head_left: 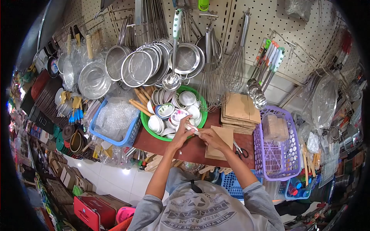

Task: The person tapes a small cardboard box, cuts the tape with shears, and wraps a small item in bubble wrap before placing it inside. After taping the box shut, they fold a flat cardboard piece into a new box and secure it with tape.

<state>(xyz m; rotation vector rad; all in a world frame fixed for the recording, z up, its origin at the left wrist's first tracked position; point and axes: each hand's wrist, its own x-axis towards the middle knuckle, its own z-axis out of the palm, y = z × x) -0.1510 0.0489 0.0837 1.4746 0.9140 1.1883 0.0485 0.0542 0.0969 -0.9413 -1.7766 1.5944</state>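
Over the front edge of a green basin [145, 122], my left hand [182, 134] is closed on a small white object [192, 129], seen nearly edge-on. My right hand [212, 139] meets it from the other side, its fingers pinched at the object's right end; what kind of object it is I cannot tell. Several small white bowls [155, 124] fill the basin, among them a floral dish [179, 116] just behind my left fingers and a green-patterned bowl [165, 110]. Under my right hand lies a flat brown cardboard piece [220, 148].
Black-handled scissors [241, 151] lie right of the cardboard. Behind stands a stack of brown cardboard [241, 109], with a purple basket [277, 150] to its right. A blue basket [113, 139] holding bubble wrap sits left. Strainers [137, 68] and whisks [236, 65] hang above the brown table [154, 143].
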